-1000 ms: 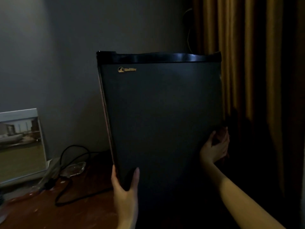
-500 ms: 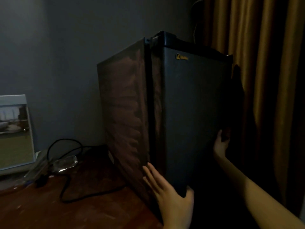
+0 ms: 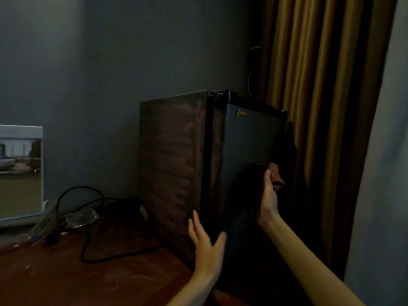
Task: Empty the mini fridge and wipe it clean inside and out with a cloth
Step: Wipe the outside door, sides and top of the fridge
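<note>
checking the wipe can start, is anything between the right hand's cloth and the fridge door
Nothing visible does. The right hand holds the cloth, seemingly right against the fridge door. The left hand rests at the door's lower left corner, clear of the cloth.

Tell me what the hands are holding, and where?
Right hand holds the bunched cloth, one end poking out past the thumb. Left hand holds nothing; it rests open on the mini fridge.
</note>
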A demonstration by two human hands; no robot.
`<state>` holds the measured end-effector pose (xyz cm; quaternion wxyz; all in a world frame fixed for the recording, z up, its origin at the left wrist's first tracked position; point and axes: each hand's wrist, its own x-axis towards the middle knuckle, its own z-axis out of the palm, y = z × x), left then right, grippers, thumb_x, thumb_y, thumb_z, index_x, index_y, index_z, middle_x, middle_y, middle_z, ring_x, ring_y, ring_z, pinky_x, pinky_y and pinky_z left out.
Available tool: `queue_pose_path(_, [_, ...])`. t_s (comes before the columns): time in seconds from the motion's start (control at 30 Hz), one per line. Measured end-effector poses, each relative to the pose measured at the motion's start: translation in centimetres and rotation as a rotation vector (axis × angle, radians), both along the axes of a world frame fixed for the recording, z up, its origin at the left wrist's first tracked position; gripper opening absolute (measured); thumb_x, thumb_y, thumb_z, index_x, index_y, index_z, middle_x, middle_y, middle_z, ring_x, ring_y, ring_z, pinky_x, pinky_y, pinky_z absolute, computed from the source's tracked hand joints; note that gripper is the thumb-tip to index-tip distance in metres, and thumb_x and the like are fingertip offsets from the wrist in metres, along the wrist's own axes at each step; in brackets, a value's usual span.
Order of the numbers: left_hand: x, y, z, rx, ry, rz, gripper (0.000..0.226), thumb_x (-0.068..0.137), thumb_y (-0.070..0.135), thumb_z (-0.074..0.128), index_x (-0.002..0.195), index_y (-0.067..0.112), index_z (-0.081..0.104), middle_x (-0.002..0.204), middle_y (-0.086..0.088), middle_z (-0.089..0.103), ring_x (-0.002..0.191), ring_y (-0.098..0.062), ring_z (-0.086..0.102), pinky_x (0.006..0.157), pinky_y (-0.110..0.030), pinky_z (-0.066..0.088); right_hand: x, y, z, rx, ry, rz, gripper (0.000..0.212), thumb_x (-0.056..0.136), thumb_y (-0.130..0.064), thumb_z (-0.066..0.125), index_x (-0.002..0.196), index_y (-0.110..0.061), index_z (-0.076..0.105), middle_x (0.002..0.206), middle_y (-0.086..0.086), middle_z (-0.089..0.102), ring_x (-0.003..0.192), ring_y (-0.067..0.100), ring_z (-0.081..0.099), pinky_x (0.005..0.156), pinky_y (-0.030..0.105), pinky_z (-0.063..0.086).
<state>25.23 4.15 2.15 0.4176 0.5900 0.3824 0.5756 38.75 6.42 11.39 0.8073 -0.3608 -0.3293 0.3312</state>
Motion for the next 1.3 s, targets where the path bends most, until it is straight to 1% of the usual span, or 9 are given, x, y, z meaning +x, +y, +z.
queue_pose_path(0.13, [0.2,-3.5,5.7,0.033,-0.341,-0.140,0.066,0.094,0.025,0.058,0.149,0.032,0.022,0.154,0.008,0.017,0.140,-0.013,0.027,0.101,-0.024,0.035,-4.2,-4.5,2.3,0.007,-0.115,0.094,0.050,0.096,-0.045,0.046,0.128,-0.009,0.057,0.114,0.007,0.068,0.101,0.017,0.065,0.088,0.030,0.052])
queue_pose_path(0.23, [0.2,-5.4,9.7,0.075,-0.450,-0.282,0.082,0.080,0.050,0.057,0.151,0.033,0.018,0.156,0.009,0.016,0.142,-0.013,0.024,0.101,-0.023,0.031,-6.7,-7.2,3.3,-0.038,-0.278,0.177,0.044,0.095,-0.046,0.045,0.121,-0.014,0.060,0.106,0.000,0.069,0.086,0.005,0.067,0.067,0.018,0.050])
queue_pose_path(0.37, [0.2,-5.4,12.0,0.193,-0.298,-0.173,0.102,0.068,0.083,0.055,0.151,0.036,0.019,0.155,0.011,0.026,0.142,-0.012,0.029,0.116,-0.040,0.028,-8.4,-9.6,4.4,-0.048,-0.430,0.424,0.069,0.078,-0.066,0.032,0.134,-0.028,0.049,0.122,-0.012,0.055,0.106,0.002,0.052,0.091,0.024,0.040])
queue_pose_path(0.53, [-0.6,-5.1,12.2,0.195,-0.574,-0.190,0.084,0.075,0.050,0.064,0.148,0.040,0.024,0.153,0.006,0.031,0.139,-0.016,0.034,0.116,-0.046,0.028,-7.6,-10.1,6.8,-0.066,-0.509,0.644,0.083,0.074,-0.079,0.023,0.131,-0.026,0.050,0.118,-0.006,0.063,0.115,0.012,0.057,0.101,0.030,0.039])
queue_pose_path(0.7, [-1.6,-3.8,14.0,0.340,-0.595,-0.029,0.068,0.095,0.020,0.055,0.149,0.039,0.019,0.153,0.004,0.032,0.138,-0.016,0.037,0.114,-0.039,0.031,-6.1,-7.7,10.4,0.224,-0.646,0.007,0.040,0.105,-0.033,0.029,0.118,-0.015,0.062,0.108,-0.007,0.069,0.096,-0.001,0.064,0.084,0.021,0.048])
queue_pose_path(0.8, [-2.4,-1.8,15.3,0.408,-0.520,0.039,0.074,0.095,0.009,0.052,0.148,0.043,0.014,0.155,-0.001,0.027,0.138,-0.021,0.037,0.111,-0.036,0.036,-4.4,-4.8,13.3,0.334,-0.605,-0.384,0.028,0.104,-0.017,0.037,0.122,-0.016,0.058,0.114,-0.006,0.062,0.100,-0.005,0.056,0.093,0.014,0.044])
queue_pose_path(0.97, [-2.2,0.7,16.6,0.492,-0.377,0.140,0.063,0.096,0.007,0.052,0.149,0.030,0.026,0.148,0.004,0.031,0.132,-0.005,0.033,0.099,-0.007,0.033,-3.6,1.2,17.9,0.319,-0.780,-0.443,0.035,0.105,-0.021,0.035,0.137,-0.018,0.049,0.137,0.000,0.050,0.124,0.004,0.042,0.106,0.022,0.034])
queue_pose_path(1.1, [-1.9,2.5,18.0,0.610,-0.259,0.136,0.059,0.097,0.016,0.054,0.147,0.030,0.028,0.150,0.005,0.030,0.137,-0.006,0.031,0.111,-0.023,0.030,-3.7,4.7,17.0,0.351,-0.897,-0.566,0.038,0.099,-0.027,0.031,0.109,-0.011,0.064,0.105,0.001,0.062,0.107,0.015,0.052,0.099,0.044,0.039])
queue_pose_path(1.3, [-0.6,4.8,22.7,0.911,-0.089,0.133,0.062,0.095,0.027,0.055,0.149,0.012,0.028,0.154,-0.005,0.027,0.143,-0.011,0.024,0.109,-0.007,0.024,-3.6,6.5,16.6,0.473,-0.794,-0.664,0.031,0.099,-0.023,0.034,0.098,-0.010,0.062,0.096,-0.001,0.059,0.103,0.020,0.054,0.096,0.047,0.039])
